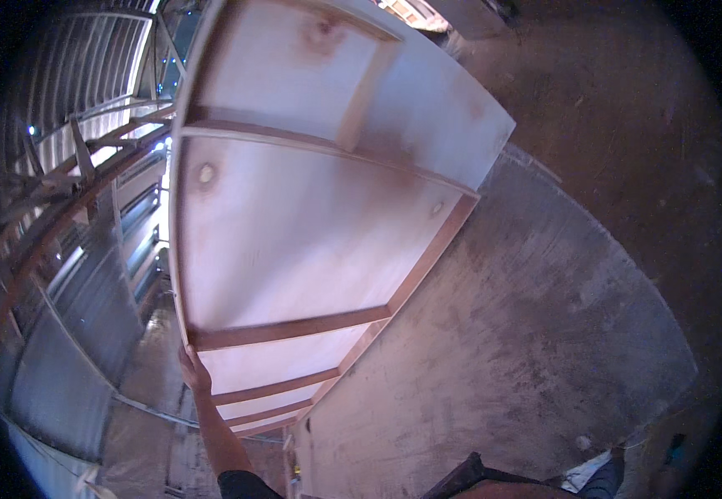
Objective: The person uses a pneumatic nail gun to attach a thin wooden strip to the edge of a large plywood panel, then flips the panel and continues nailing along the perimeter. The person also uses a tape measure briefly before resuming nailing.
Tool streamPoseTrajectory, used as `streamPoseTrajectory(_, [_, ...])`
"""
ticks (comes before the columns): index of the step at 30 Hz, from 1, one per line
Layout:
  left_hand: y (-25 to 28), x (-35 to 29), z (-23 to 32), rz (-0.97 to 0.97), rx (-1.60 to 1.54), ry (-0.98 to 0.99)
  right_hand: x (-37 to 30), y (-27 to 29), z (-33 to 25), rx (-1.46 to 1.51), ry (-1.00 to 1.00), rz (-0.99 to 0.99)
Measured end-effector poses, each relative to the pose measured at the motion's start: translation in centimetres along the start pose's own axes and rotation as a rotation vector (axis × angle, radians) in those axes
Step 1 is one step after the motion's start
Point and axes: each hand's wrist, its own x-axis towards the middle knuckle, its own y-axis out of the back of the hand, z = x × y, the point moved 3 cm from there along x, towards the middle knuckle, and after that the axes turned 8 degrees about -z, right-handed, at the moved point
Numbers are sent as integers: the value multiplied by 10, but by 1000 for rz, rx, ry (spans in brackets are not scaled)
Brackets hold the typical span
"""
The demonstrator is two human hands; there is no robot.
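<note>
My left hand (195, 372) grips the lower left edge of a large framed panel (286, 224). Its fingers are partly hidden at that edge. The panel stands tilted above a wide table (494, 333), with its pale sheet facing me. Brown wooden strips cross the sheet and run along its border, and several dark stains and round marks show on it. Along its right side the panel's border meets or lies just above the tabletop; which of the two, I cannot tell. My right hand is not in view.
Beyond the table at the right lies a brown floor (627, 108). Corrugated metal walling (86, 58) rises at the left, with a rusty metal frame (86, 187) in front of it. Bright light comes through gaps there. Dark fabric (469, 476) shows at the bottom edge.
</note>
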Motion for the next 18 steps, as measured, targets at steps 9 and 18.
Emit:
streamPoseTrajectory(9, [1, -10, 42, 11, 34, 144, -50, 72, 16, 112, -92, 364])
streamPoseTrajectory(18, [32, -47, 60, -93, 86, 32, -126, 83, 65, 63, -131, 416])
